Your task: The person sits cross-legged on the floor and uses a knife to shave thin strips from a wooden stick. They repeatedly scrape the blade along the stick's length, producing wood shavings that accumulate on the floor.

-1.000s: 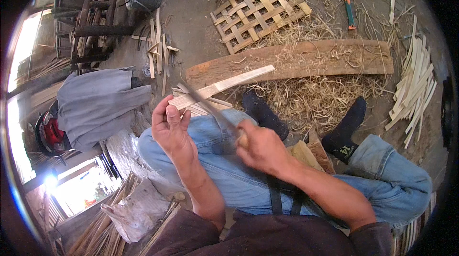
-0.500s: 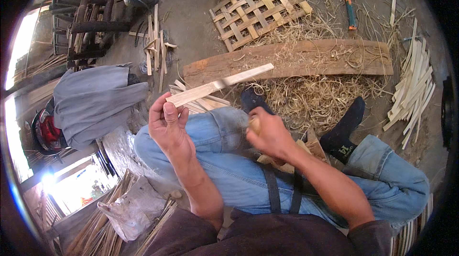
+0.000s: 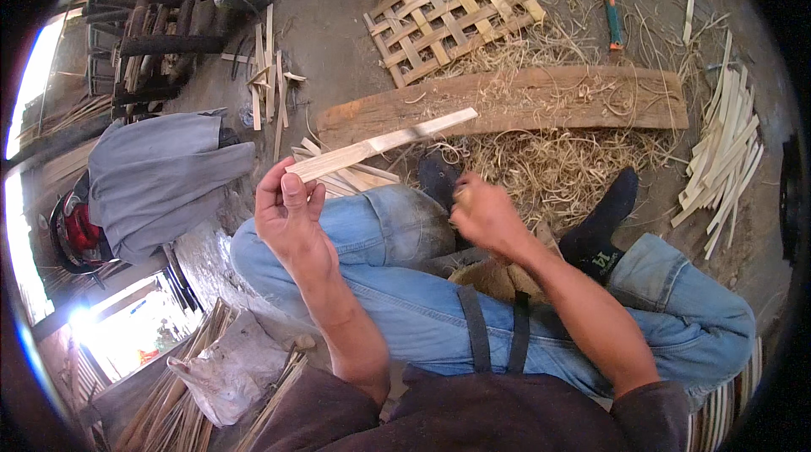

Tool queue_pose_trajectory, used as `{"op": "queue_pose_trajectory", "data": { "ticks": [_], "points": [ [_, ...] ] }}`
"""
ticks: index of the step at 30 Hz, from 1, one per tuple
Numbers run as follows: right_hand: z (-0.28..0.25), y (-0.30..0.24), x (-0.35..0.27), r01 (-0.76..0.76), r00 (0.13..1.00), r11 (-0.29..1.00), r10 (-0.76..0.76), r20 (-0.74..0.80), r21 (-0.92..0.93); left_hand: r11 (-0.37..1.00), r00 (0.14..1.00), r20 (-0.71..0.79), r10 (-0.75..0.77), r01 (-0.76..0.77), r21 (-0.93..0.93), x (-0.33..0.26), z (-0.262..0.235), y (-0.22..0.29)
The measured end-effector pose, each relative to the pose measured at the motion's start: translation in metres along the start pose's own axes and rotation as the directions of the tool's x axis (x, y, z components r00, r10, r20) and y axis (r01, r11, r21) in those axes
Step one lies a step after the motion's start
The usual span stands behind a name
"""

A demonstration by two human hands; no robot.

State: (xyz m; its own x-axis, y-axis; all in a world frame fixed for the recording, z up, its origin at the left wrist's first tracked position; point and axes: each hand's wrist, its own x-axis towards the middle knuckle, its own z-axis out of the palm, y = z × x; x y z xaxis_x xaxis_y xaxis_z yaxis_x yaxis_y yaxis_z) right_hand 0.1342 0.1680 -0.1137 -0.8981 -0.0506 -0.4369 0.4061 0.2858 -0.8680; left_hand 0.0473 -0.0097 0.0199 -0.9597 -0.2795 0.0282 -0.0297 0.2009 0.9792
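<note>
My left hand (image 3: 293, 207) pinches the near end of a flat, pale bamboo strip (image 3: 338, 160) between thumb and fingers. The strip slants up to the right, its far end over a brown wooden plank (image 3: 557, 97). Right of the strip, above my lap, my right hand (image 3: 492, 220) is closed round a tool with a pale wooden handle (image 3: 462, 195), mostly covered by the fingers; its working end cannot be made out. A dark blurred mark lies across the strip's far half. A brown pad (image 3: 494, 276) rests on my lap below the right hand.
Curly shavings (image 3: 549, 169) lie round the plank. Beyond sit a woven bamboo panel (image 3: 456, 17) and a hammer (image 3: 611, 13). Pale strips (image 3: 722, 148) are heaped at the right, with more strips (image 3: 269, 80) at the left. A grey cloth (image 3: 160, 182) hangs at the left.
My right hand has moved away from my body and to the right with the tool, uncovering more of the lap pad. The dark mark sits farther along the strip. My left hand keeps its pinch.
</note>
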Motion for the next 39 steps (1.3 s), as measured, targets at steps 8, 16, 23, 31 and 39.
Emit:
{"op": "queue_pose_trajectory", "data": {
  "ticks": [8, 16, 23, 31, 39],
  "points": [
    [0.0, 0.029, 0.008, -0.009, 0.999, 0.999, 0.008, -0.043, -0.039, 0.999, 1.0, 0.018, 0.016, -0.017, 0.035, 0.004, -0.001, -0.003],
    [-0.011, 0.036, 0.012, -0.023, 0.998, 0.987, 0.013, -0.059, -0.157, 0.997, 0.999, -0.042, -0.031, 0.034, 0.068, 0.006, -0.003, -0.004],
    [-0.013, 0.055, 0.017, -0.008, 0.998, 0.978, -0.006, -0.07, -0.208, 0.998, 1.0, 0.006, 0.024, -0.024, 0.056, 0.005, 0.0, -0.001],
    [-0.017, 0.083, 0.014, -0.039, 0.994, 0.97, 0.012, -0.112, -0.24, 0.999, 0.999, -0.039, 0.022, -0.02, 0.049, 0.003, 0.007, 0.0],
    [-0.017, 0.075, 0.017, -0.096, 0.987, 0.973, 0.066, -0.149, -0.209, 0.929, 0.953, -0.102, 0.284, -0.247, 0.276, -0.001, 0.005, 0.005]
  ]
}}
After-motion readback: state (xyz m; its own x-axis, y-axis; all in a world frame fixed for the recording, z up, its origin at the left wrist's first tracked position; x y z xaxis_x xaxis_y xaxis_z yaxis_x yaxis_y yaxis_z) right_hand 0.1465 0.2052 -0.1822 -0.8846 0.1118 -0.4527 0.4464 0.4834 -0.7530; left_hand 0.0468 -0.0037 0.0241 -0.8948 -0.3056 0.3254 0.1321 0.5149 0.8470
